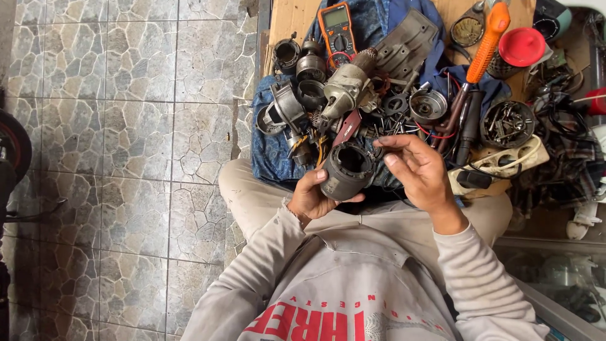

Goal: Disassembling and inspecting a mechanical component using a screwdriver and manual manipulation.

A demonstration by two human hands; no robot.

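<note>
Low wooden bench [291, 16] on stone-pattern tiled floor [126, 126], blue cloth [268, 148] spread over it carrying metal motor housings [287, 107], orange multimeter [336, 26], orange-handled screwdriver [486, 44], red lid [521, 46], round tin of screws [507, 124], cream power strip [505, 161] at front edge
</note>
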